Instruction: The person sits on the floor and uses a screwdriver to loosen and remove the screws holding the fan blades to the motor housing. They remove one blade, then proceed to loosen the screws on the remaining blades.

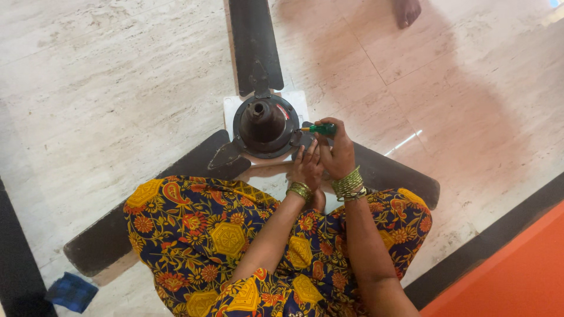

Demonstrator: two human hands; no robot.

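On the pale marble floor: one dark ceiling fan, motor hub upward, three blades counted — one toward the top edge, one toward the lower left corner, one toward the right under the arms. Beneath the hub, one white sheet. Right hand wrapped tight around one green-handled screwdriver, tip aimed at the hub's right rim. Left hand just beside it, fingers spread loosely on the blade bracket, grip holding nothing. Green and gold bangles stacked on both wrists. One blue cloth near the lower left corner. One bare foot of another person at the top edge. Orange surface at lower right.
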